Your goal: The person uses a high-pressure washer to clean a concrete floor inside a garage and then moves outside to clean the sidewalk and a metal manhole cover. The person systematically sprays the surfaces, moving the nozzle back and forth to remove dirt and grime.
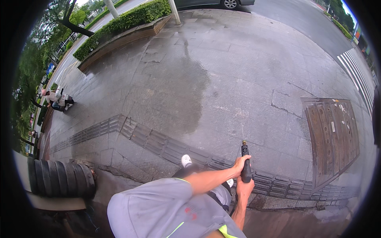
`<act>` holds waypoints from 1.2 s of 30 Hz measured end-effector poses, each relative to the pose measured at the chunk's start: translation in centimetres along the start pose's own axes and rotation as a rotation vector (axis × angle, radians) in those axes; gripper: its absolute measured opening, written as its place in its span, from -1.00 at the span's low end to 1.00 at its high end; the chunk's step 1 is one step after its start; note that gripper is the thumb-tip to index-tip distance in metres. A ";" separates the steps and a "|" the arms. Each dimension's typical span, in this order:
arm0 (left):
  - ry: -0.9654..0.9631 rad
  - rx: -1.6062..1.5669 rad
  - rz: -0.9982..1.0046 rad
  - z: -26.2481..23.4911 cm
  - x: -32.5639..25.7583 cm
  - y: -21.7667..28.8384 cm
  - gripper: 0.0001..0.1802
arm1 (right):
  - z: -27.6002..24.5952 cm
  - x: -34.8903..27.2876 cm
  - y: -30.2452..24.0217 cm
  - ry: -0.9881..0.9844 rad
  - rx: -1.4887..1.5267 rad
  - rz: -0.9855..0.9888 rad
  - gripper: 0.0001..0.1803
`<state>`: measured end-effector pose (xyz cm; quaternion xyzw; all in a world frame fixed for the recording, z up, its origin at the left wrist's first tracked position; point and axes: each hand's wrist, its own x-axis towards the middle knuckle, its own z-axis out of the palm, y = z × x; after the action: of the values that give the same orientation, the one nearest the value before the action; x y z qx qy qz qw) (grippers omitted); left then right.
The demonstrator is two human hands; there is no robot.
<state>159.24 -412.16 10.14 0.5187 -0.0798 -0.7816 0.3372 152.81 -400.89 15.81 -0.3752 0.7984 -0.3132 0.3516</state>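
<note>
Both my hands are closed on a black pressure washer gun (246,168) with a brass-coloured nozzle tip. My left hand (240,164) grips it farther forward, from the left side. Nearer my body, my right hand (244,188) is wrapped round its rear part; the fingers there are partly hidden. The nozzle points away from me, at the grey stone paving (238,95), and a faint thin jet shows in front of it. A darker patch (174,99) spreads over the paving ahead and to the left.
Ribbed tactile paving (154,142) crosses before my feet. A rusty metal cover plate (331,133) lies at right, stacked black tyres (61,178) at left. Farther off are a hedge planter (123,29), a post (174,12), a scooter rider (57,99) and a parked car (230,4).
</note>
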 end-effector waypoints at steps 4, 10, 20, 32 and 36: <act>-0.090 0.010 -0.006 -7.4 2.2 6.4 -0.51 | 7.3 0.1 -6.9 -0.037 -0.148 -0.041 -0.63; -0.143 0.504 0.071 -24.4 1.9 22.8 -0.37 | 20.8 2.7 -16.8 -0.048 -0.089 -0.033 -0.72; 0.877 -0.001 0.172 -69.9 -8.2 30.9 -0.65 | 29.1 5.7 -28.3 -0.028 -0.166 -0.037 -0.73; 0.832 0.153 -0.234 -71.2 -5.0 19.5 -0.74 | 33.9 16.0 -41.6 -0.079 -0.386 -0.270 -0.74; 0.778 0.101 -0.158 -67.5 -0.6 29.8 -0.75 | 39.4 23.4 -45.3 -0.101 -0.511 -0.470 -0.71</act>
<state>230.93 -419.26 -5.61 0.7966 0.0557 -0.5453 0.2549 190.30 -453.00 20.84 -0.6395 0.7246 -0.1566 0.2038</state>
